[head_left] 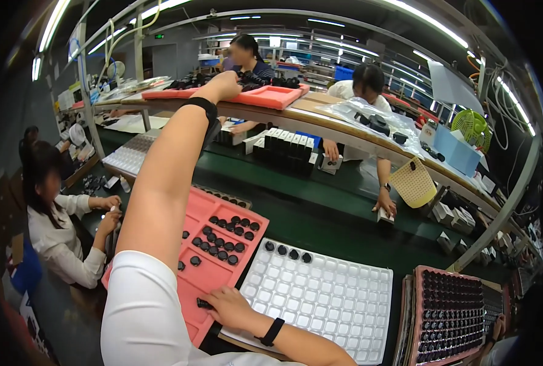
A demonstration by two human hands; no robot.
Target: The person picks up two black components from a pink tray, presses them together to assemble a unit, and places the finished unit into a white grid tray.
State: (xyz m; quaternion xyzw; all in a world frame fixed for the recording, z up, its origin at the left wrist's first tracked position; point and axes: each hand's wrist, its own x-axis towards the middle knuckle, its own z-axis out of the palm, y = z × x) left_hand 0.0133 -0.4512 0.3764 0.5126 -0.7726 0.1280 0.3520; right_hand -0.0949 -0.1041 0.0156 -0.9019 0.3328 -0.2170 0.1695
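My left hand (225,85) reaches up to a raised shelf, over a pink tray (275,96) with a heap of black parts (265,80). Its fingertips are hidden among these parts, so their grip does not show. Lower down, my right hand (230,308) has its fingers closed on a small black cylindrical part (205,303), above another pink tray (219,277). Several round black pieces (219,242) stand in that tray's farther compartments. To its right lies a white plastic tray (320,293) of square pockets, with several black round parts (293,254) in its far left row.
A green conveyor belt (271,204) runs behind the trays. Black-filled pink trays (448,317) are stacked at the right. Across the belt, a person's hand (386,201) touches a small box; a seated person (70,219) works at the left. The shelf edge (344,137) crosses above the belt.
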